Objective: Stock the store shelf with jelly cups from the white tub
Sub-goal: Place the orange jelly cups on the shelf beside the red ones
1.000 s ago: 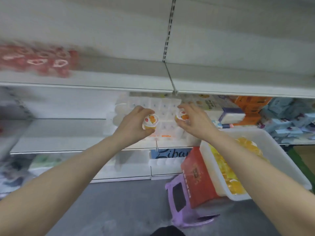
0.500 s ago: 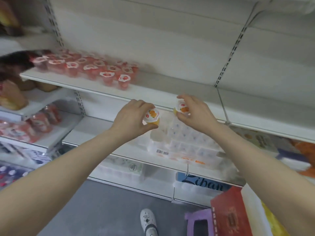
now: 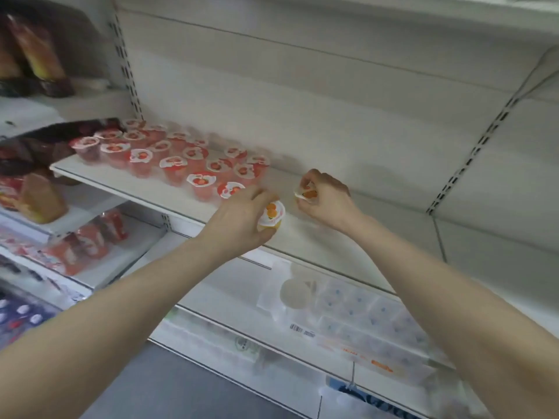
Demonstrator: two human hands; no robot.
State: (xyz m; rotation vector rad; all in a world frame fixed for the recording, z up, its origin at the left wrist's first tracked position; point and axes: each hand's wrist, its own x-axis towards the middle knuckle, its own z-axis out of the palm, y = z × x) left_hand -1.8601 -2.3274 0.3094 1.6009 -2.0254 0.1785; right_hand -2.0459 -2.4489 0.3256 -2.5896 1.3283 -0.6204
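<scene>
- An orange jelly cup (image 3: 271,215) was held tight in the left hand (image 3: 242,220), another cup (image 3: 307,193) in the right hand (image 3: 325,198).
- The red cups (image 3: 199,182) just beside could be knocked over by a careless left hand.

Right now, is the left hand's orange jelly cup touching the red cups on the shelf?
Cannot tell. In the head view the left hand grips the orange jelly cup close beside the nearest red cup, but fingers and blur hide any gap.
</scene>
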